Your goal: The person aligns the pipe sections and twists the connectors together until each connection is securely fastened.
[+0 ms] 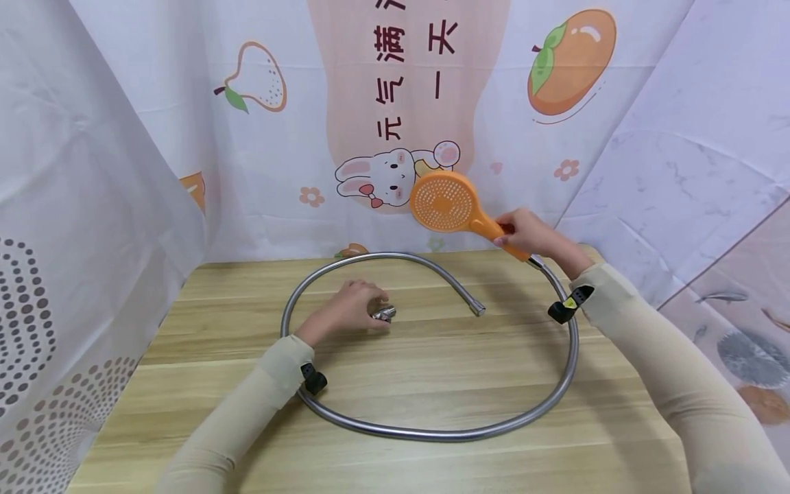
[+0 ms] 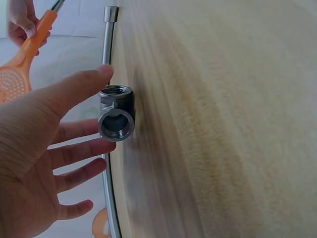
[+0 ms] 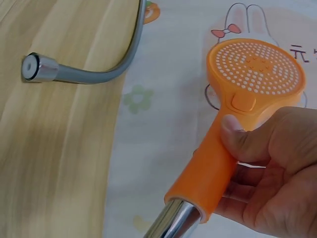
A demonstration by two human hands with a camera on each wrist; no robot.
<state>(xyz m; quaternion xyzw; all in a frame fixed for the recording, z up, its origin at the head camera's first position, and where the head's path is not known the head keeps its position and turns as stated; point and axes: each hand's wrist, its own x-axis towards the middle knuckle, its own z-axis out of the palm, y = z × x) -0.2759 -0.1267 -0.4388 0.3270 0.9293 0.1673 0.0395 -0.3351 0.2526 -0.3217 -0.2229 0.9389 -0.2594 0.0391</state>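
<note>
I see the right hand (image 1: 527,232) grip the orange shower head (image 1: 443,202). The left hand (image 1: 353,307) spreads loosely around the metal fitting (image 2: 119,110).

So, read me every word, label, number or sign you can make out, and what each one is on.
"元气满": sideways on the white printed fabric curtain; the next character is cut off.
"一天": beside it; more is cut off.
Too small to read: the yellow marking on the black right-wrist camera.
None visible: the orange plastic shower head.
</note>
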